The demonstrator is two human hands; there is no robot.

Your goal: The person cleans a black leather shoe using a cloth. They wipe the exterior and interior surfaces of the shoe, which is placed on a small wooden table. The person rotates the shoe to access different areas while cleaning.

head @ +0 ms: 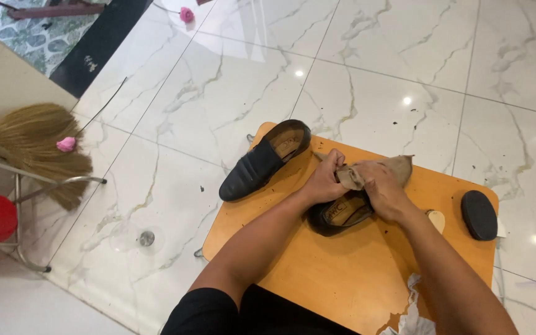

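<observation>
On the orange board, 2 black shoes lie: 1 shoe near the board's far left corner, creased across the top with a tan insole, and 1 under the hands near the board's middle. The left hand and right hand both grip 1 beige cloth over the second shoe. 1 black oval brush rests at the board's right edge.

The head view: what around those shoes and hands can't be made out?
- Second black shoe: toe hidden by both hands.
- Tan cloth: middle covered by the left hand and right hand.
- White paper scrap: cut off by the bottom edge.
- Broom: handle cut off at the left edge.
</observation>
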